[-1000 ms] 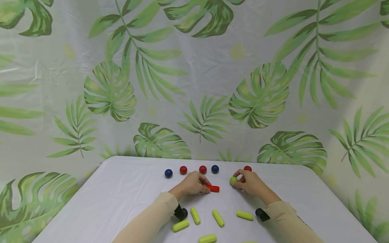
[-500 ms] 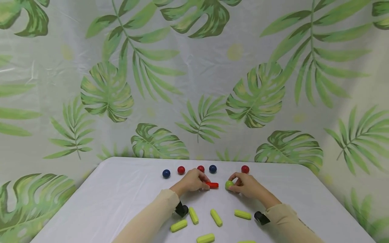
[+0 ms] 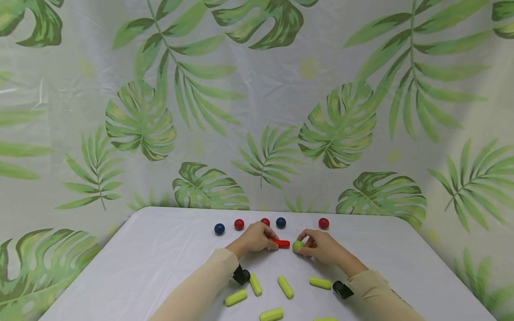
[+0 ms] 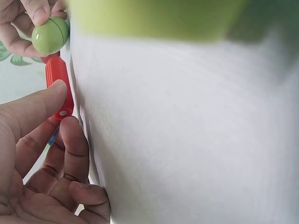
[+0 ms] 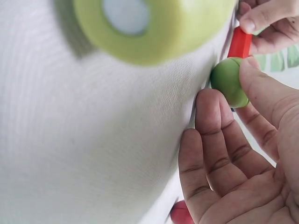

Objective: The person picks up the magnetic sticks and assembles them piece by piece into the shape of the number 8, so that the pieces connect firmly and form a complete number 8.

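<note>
Head view: left hand (image 3: 257, 238) pinches a red stick (image 3: 283, 244) by one end, right hand (image 3: 325, 248) a green ball (image 3: 296, 246) near the other.

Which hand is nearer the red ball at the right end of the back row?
Right. The right hand, holding the green ball, is on the near side of that red ball; the left hand is farther off to its left, holding the red stick.

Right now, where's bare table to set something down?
The table is bare left of the left sleeve and right of the right sleeve. It's crowded between them: yellow-green sticks nearer, then left hand holding red stick, right hand holding green ball.
</note>
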`<action>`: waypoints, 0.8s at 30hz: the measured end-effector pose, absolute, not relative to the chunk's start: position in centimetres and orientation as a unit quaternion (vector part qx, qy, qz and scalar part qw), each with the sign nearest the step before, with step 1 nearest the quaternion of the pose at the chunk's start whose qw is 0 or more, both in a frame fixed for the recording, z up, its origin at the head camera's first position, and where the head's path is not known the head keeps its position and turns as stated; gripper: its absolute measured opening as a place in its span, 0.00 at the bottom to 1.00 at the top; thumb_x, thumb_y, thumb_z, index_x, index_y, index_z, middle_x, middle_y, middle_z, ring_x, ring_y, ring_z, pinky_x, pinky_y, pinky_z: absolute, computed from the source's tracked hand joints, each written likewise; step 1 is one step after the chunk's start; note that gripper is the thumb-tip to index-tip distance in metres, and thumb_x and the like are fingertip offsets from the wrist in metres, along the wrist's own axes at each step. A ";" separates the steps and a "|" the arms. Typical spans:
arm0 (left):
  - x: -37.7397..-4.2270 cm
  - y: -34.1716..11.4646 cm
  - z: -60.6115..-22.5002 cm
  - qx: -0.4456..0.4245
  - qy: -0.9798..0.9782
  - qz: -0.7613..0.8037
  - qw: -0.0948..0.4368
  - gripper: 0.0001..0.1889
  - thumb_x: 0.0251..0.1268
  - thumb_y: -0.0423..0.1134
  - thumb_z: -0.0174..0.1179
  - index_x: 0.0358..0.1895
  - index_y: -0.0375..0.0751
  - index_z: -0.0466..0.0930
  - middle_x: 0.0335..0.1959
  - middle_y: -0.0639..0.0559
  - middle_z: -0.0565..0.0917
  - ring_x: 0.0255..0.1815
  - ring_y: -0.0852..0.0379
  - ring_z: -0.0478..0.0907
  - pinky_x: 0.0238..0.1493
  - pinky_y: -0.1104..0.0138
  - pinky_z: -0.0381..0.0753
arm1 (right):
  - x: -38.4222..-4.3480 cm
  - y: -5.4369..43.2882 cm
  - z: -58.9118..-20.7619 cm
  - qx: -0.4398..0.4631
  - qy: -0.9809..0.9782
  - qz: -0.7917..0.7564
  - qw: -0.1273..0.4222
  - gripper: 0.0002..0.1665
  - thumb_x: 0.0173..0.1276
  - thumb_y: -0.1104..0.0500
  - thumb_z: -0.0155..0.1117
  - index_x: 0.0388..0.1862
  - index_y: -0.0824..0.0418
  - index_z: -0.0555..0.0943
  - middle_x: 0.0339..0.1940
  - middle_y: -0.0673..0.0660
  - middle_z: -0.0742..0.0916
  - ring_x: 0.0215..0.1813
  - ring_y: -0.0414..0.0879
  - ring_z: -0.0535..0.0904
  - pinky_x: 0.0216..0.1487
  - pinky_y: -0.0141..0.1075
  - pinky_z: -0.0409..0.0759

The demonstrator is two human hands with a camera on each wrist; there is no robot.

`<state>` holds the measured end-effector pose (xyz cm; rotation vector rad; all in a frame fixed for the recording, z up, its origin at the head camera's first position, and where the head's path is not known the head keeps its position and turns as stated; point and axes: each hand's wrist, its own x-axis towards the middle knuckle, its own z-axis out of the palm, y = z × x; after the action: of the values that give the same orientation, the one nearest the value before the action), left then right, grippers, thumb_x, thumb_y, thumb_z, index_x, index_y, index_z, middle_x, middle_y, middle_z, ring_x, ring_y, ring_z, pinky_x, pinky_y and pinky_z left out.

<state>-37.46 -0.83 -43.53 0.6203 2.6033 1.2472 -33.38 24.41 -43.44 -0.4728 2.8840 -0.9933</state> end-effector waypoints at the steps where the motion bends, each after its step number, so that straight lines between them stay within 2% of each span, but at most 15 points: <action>1: -37.5 -0.8 -43.5 0.211 0.878 0.420 0.096 0.06 0.63 0.32 0.76 0.42 0.41 0.92 0.30 0.52 0.86 0.27 0.59 0.76 0.32 0.70 0.76 | -33.4 24.4 -43.5 -0.155 0.934 -0.322 0.027 0.15 0.71 0.56 0.77 0.52 0.57 0.84 0.30 0.50 0.83 0.33 0.44 0.77 0.33 0.33 0.74; 24: -37.5 -0.5 -43.7 0.210 0.871 0.430 0.109 0.05 0.64 0.32 0.77 0.41 0.42 0.93 0.30 0.53 0.86 0.27 0.59 0.77 0.32 0.70 0.78 | -33.3 24.2 -43.4 -0.154 0.932 -0.327 0.029 0.16 0.71 0.55 0.77 0.53 0.57 0.83 0.31 0.50 0.84 0.33 0.43 0.77 0.33 0.34 0.76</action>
<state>-37.51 -0.47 -43.68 0.6171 2.5625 1.2650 -33.28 24.18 -43.40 -0.4747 2.8742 -1.0087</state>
